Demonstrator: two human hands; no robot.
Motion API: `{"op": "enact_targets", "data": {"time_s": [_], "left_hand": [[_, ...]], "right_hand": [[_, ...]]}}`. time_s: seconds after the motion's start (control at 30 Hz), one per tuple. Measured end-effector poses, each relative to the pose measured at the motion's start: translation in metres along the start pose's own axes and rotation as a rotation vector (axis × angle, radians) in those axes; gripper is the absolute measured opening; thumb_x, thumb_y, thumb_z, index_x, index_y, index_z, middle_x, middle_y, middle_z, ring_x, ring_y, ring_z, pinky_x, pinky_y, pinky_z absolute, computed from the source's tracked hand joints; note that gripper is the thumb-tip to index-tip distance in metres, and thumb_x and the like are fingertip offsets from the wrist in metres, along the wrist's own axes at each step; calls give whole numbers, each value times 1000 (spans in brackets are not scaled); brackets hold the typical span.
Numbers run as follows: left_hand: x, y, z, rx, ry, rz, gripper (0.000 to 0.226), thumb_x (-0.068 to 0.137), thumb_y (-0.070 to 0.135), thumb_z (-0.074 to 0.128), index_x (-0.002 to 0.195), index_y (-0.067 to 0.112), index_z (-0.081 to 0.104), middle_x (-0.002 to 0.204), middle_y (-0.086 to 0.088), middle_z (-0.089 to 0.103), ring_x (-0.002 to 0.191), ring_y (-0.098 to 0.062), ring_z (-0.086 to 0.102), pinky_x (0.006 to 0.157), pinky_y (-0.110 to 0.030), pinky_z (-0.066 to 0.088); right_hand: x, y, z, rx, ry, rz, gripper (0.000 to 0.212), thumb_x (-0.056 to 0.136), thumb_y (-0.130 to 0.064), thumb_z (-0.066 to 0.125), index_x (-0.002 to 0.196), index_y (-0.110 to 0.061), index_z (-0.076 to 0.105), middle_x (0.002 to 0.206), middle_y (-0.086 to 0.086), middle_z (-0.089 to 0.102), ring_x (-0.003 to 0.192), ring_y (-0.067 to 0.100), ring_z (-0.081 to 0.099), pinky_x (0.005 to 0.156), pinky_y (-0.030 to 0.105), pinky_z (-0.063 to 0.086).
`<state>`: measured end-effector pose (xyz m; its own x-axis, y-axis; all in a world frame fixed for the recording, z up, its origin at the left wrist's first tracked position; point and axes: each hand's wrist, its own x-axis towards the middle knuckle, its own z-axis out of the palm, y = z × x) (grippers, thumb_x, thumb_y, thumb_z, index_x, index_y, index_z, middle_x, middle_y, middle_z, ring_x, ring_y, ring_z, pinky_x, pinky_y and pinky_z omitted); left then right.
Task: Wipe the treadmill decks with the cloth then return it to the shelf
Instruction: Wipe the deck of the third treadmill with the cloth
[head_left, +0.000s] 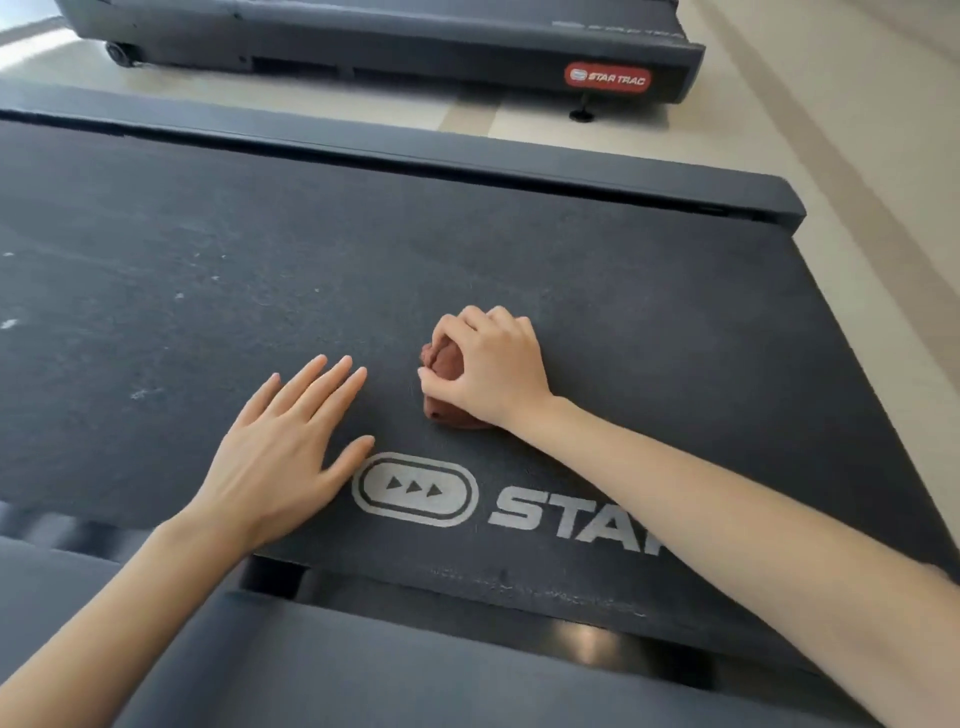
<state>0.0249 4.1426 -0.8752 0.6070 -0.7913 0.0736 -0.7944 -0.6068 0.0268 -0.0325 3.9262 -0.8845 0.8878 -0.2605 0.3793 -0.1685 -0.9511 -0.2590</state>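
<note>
A dark grey treadmill deck (260, 270) fills most of the view, with a white logo and lettering near its close edge. A small bunched reddish-brown cloth (448, 364) lies on the belt near the middle. My right hand (493, 366) is closed over the cloth and presses it onto the belt. My left hand (283, 449) rests flat on the belt just left of the cloth, fingers spread and holding nothing. Pale dusty specks mark the belt at the far left.
A second treadmill (415, 41) with a red brand badge stands beyond, across a strip of pale floor (857, 156). Grey side rails (467, 156) border the belt. A dark grey end cover (363, 675) runs along the bottom of the view.
</note>
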Motion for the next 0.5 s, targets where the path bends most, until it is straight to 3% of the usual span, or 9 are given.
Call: {"op": "enact_targets", "data": {"time_s": [0.17, 0.3, 0.5], "left_hand": [[21, -30, 6, -53, 0, 90, 79, 81, 63, 7, 147, 23, 20, 154, 8, 17, 143, -11, 5, 118, -41, 7], [23, -33, 18, -150, -10, 158, 78, 81, 61, 7, 146, 21, 24, 154, 7, 16, 142, -9, 5, 118, -40, 5], [20, -32, 25, -173, -30, 181, 80, 81, 61, 5, 148, 19, 20, 156, 4, 13, 144, -12, 3, 118, -41, 2]], "right_hand": [[9, -6, 1, -39, -19, 73, 37, 76, -54, 64, 96, -24, 61, 95, -5, 60, 93, 23, 53, 80, 38, 37], [-50, -11, -25, 22, 39, 66, 27, 74, -46, 68, 85, -22, 63, 87, -9, 60, 83, 17, 52, 76, 37, 38], [-140, -34, -63, 24, -20, 43, 26, 69, -42, 70, 81, -20, 64, 89, -8, 61, 86, 16, 54, 76, 37, 40]]}}
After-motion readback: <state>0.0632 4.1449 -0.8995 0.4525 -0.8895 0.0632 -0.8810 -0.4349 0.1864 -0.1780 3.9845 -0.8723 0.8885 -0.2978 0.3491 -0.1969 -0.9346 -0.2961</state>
